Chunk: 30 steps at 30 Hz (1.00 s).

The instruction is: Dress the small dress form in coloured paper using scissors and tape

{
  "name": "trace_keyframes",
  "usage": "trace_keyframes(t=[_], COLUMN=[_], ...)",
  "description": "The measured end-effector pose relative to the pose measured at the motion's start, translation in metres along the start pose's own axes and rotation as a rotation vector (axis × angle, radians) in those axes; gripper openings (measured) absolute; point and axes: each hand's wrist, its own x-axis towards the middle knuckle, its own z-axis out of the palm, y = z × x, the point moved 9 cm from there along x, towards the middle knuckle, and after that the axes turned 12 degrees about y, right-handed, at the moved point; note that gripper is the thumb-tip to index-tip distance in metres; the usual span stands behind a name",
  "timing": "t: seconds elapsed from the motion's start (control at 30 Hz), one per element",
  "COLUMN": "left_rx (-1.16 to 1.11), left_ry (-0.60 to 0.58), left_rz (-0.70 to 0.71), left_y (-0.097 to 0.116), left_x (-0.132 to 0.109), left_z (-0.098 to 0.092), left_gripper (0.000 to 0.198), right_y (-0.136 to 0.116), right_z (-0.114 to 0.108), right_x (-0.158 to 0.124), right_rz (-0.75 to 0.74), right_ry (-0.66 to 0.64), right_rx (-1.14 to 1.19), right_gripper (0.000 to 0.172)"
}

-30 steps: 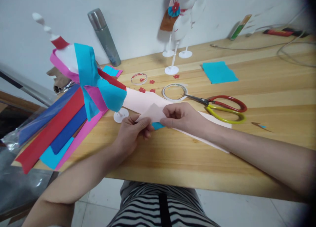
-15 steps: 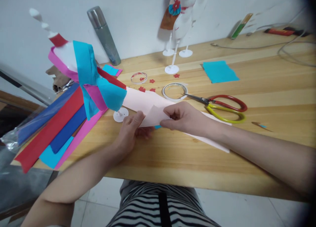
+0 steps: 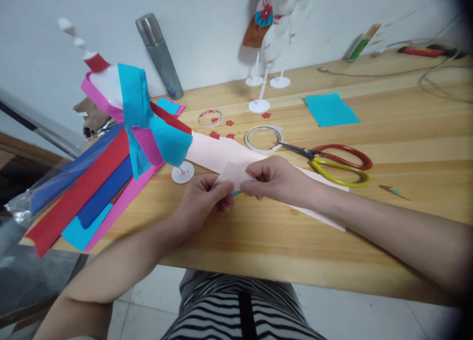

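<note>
Between both hands is a small pale pink piece of paper (image 3: 229, 174), pinched at its left edge by my left hand (image 3: 204, 194) and at its right edge by my right hand (image 3: 275, 181). A long pale pink strip (image 3: 212, 150) lies on the table behind and under the hands. A sliver of blue (image 3: 236, 192) shows below the held piece. To the left leans a white mannequin form (image 3: 107, 86) wrapped in blue, magenta and red paper, above a round white base (image 3: 183, 173). Scissors (image 3: 321, 157) with red and yellow handles lie beyond my right wrist.
A tape roll (image 3: 247, 144) and several small red flowers (image 3: 229, 123) lie behind the hands. A blue square (image 3: 331, 109) is at the back right. Folded coloured papers (image 3: 74, 197) cover the left end. A flask (image 3: 160, 56) and more white mannequins (image 3: 273, 44) stand by the wall.
My left hand has moved right and closer to my right hand, its thumb now over the pink piece. Less of that piece shows. The whole view has shifted slightly.
</note>
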Motion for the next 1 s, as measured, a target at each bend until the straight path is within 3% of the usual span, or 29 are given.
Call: trace_keyframes(t=[0.1, 0.33, 0.63, 1.0], left_rx=[-0.018, -0.008, -0.054, -0.051], left_ry=[-0.009, -0.013, -0.009, 0.005], left_rz=[0.002, -0.025, -0.023, -0.039], left_y=[0.0012, -0.0003, -0.0005, 0.0002], left_x=[-0.0006, -0.0020, -0.0022, -0.0017], left_z=[0.0007, 0.0024, 0.0019, 0.0028], left_gripper=[0.052, 0.046, 0.043, 0.042], right_y=[0.0013, 0.0024, -0.0014, 0.0028], right_z=[0.0010, 0.0026, 0.0014, 0.0072], right_x=[-0.0006, 0.0009, -0.0024, -0.0012], right_rz=[0.018, -0.013, -0.002, 0.056], right_ry=[-0.020, -0.003, 0.012, -0.026], right_rx=[0.019, -0.003, 0.000, 0.039], right_gripper=[0.044, 0.055, 0.034, 0.048])
